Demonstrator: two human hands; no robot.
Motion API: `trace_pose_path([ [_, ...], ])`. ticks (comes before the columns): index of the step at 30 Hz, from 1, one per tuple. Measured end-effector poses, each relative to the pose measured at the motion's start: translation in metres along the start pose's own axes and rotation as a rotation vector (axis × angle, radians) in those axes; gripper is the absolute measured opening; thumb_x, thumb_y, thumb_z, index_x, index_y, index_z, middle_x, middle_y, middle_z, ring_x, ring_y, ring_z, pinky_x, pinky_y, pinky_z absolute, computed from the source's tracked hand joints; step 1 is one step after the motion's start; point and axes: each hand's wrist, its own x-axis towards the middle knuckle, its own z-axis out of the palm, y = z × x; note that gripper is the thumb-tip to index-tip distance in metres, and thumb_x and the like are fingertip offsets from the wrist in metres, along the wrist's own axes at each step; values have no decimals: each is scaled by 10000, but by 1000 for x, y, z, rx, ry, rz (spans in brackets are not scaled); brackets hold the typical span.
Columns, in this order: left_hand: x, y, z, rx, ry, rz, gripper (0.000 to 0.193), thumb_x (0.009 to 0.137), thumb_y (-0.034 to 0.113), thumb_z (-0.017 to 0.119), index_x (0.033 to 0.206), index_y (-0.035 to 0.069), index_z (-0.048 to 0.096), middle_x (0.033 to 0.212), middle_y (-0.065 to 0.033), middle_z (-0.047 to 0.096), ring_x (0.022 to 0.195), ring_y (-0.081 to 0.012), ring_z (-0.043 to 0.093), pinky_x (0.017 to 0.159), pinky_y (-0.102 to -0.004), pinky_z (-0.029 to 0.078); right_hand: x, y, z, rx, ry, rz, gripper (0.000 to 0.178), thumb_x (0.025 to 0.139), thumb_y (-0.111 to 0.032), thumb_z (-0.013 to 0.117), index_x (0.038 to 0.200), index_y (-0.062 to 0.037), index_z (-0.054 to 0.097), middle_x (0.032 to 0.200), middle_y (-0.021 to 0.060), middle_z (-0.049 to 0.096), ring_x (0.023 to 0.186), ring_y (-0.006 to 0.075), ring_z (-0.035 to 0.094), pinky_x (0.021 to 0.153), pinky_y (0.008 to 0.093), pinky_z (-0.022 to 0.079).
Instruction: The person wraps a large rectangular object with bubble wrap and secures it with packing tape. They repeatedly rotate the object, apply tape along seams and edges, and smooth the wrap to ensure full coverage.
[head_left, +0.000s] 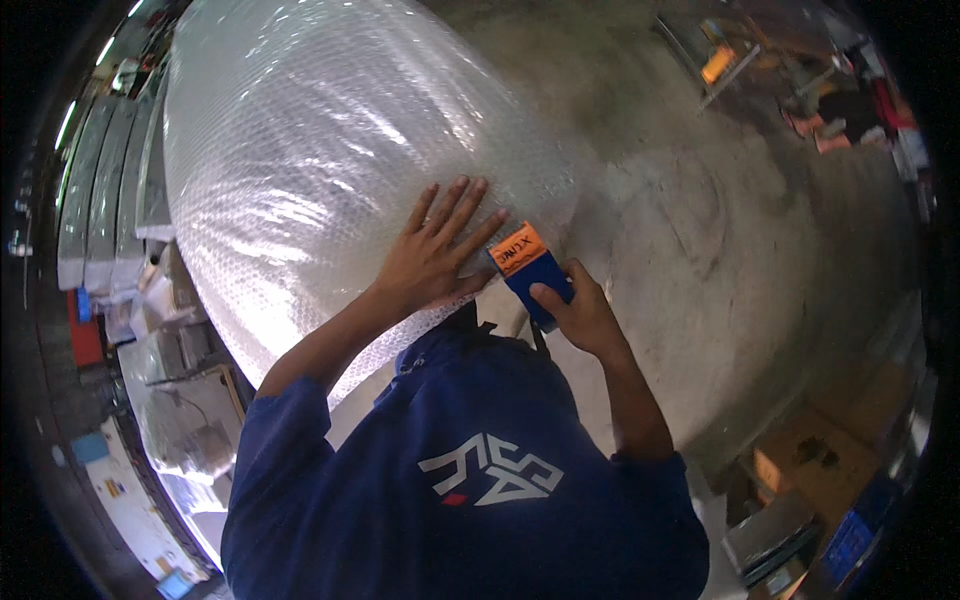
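A large bulky item covered in clear bubble wrap (300, 170) fills the upper left and middle, its surface creased and shiny. My left hand (430, 255) lies flat on the wrap's near right side, fingers spread. My right hand (588, 308) grips a blue, block-shaped hand tool with an orange band (535, 280), whose exact kind I cannot make out. The tool's orange end points toward the wrap, close beside my left fingertips. Whether it touches the wrap is unclear.
Several tall wrapped panels (100, 190) stand along the left, with more plastic-wrapped goods (185, 430) below them. Cardboard boxes (815, 450) and a blue crate (850, 545) are at lower right. Another person (850, 115) is at far right, near a metal frame holding an orange object (717, 64).
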Motion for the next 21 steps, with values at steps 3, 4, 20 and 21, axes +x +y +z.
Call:
trace_pose_path([
  [3,4,3,-5,12,-39,0,903,878,653,622,1615,234,310,1692,-175,183,1573,-360,141,1276,-551,66,-4,-14,-10,-67,24,37,720,883,-619,721,1142,43,608,988,234,726,895,313,745,770,414,587],
  [4,5,3,-6,-4,-49,0,901,876,646,625,1614,233,313,1691,-177,186,1572,-361,145,1276,-552,67,-5,-17,-13,-80,20,61,717,880,-620,724,1126,45,620,970,232,728,880,313,746,768,413,588],
  [20,7,9,-14,-7,-64,-4,898,891,590,659,1593,131,339,1670,-221,225,1553,-404,195,1258,-578,101,-14,37,-5,-6,103,-36,755,861,-625,741,1240,22,644,899,198,738,849,290,750,783,419,597],
  [21,7,10,-14,-3,-60,-9,907,891,584,663,1595,120,330,1671,-220,220,1553,-405,196,1258,-580,100,-11,43,-6,2,94,-40,766,858,-627,743,1259,18,639,907,202,738,860,293,750,791,423,596],
])
